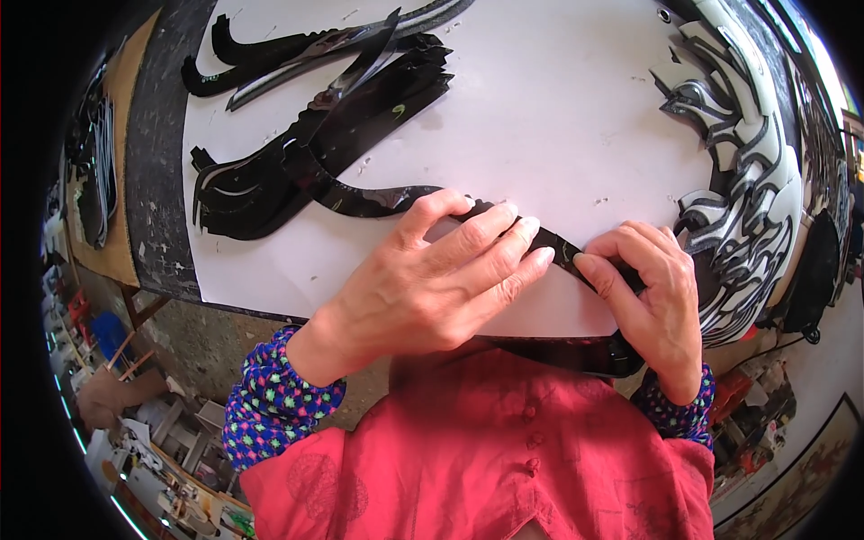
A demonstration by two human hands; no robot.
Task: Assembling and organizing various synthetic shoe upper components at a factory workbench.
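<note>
A long, curved strip of glossy black plastic point(364, 200) lies across the white board point(558, 99) in front of me, running from the stacked dark pieces toward my right hand. My left hand point(432, 274) is over its middle, palm down, fingers stretched and apart, their tips touching the strip; its thumb cannot be made out. At the strip's right end, my right hand point(648, 288) is closed, with thumb and bent forefinger pinching it. Another dark curved piece point(567, 353) shows below the board's near edge, beside my right wrist.
Several glossy black curved pieces point(247, 193) are stacked on the left of the board, and more point(297, 58) lie behind them. A dense pile of black pieces with whitish edges point(742, 180) fills the right side. Small clear scraps point(364, 165) dot the board.
</note>
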